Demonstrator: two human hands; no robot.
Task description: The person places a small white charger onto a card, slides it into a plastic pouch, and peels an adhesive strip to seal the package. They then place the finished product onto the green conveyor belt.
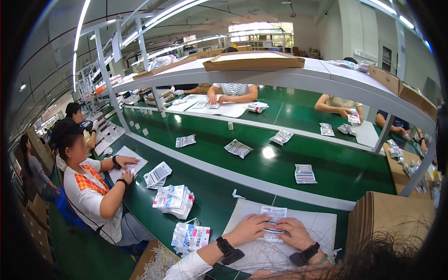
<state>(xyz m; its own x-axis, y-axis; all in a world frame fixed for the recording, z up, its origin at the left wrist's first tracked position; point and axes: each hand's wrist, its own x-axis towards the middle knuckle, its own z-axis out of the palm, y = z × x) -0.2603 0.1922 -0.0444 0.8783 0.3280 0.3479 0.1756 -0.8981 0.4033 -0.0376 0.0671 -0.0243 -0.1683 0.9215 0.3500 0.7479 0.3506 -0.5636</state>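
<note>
Hands, two: left hand and right hand, each with a black wrist strap. Grip: fingers laid over the packet from both sides; whether they pinch it, cannot tell.

Printed flat packet, one: on the white work mat, beneath both sets of fingertips, its far end exposed. Judged light, limp and slick-skinned (contents unconfirmed, so any fragility is too); best held by its side edges, fingers spread, without squeezing the middle.

White work mat, one: on the green tabletop.

Blue-and-white packages, two piles, left of the mat: nearer pile, farther pile; pieces overlap, so no total.

Cardboard sheets, one upright stack, right of the mat; sheets uncounted.

Pale rail, one, beyond the mat.

Loose packets on the green lane past the rail, four: right-hand near one, middle one, left one, far one.

Overhead shelf, far: one shallow cardboard tray at its middle.
</note>
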